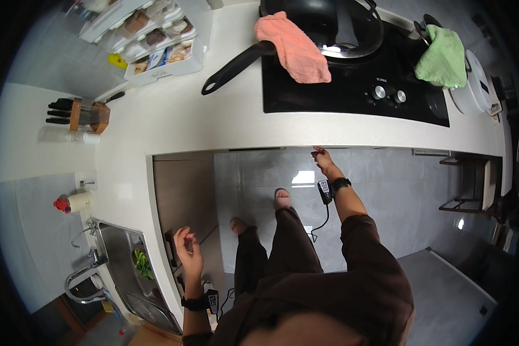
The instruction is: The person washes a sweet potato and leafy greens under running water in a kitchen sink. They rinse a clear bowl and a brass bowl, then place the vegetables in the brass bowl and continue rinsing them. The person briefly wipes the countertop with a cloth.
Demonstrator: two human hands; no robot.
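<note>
My right hand (324, 161) reaches forward to the front edge of the white countertop (225, 125), below the black cooktop (328, 97). Its fingertips meet the edge or pass just under it, so whether they grip anything is hidden. My left hand (189, 253) hangs in the air by the brown cabinet doors (186, 190), fingers loosely curled and apart, with nothing in it. A black pan with a glass lid (359, 47) sits on the cooktop, its long handle (238, 67) pointing left. A pink cloth (294, 52) drapes over the pan's side near the handle.
A green cloth (441, 58) lies over a pot at the right, beside a white appliance (471, 88). Leafy greens (142, 264) are in the steel sink (116, 246). A knife block (91, 115) and stacked food boxes (164, 69) stand left. A chair (484, 186) is at the right.
</note>
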